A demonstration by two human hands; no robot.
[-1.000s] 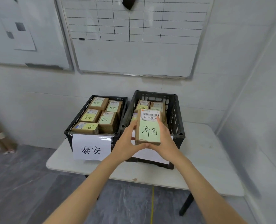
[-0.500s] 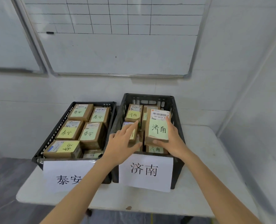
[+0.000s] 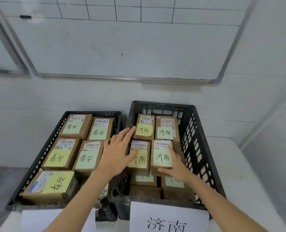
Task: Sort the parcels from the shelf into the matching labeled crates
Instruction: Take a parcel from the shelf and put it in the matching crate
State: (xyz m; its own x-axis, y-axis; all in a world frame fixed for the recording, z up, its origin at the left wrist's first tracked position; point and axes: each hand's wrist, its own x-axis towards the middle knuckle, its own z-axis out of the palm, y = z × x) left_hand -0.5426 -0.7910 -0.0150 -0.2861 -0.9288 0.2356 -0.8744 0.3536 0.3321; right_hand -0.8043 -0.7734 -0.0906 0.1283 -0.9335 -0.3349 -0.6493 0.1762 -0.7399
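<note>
Placing step, by the look of it: in the black 济南 crate [image 3: 206, 148] the parcel [image 3: 162, 158] sits on the top layer, right hand [image 3: 177, 166] clasped round its near end, left hand [image 3: 117, 154] spread flat on the neighbouring parcel [image 3: 139, 162], so next call is let go, lift clear.

Both bare forearms ran up from the bottom edge toward frame centre. The left hand [image 3: 117, 156] lay palm-down, fingers straight and spread — thumb pointing rightward. The right hand [image 3: 177, 166], just right of centre, clasped a parcel [image 3: 162, 158] between thumb and forefinger.
</note>
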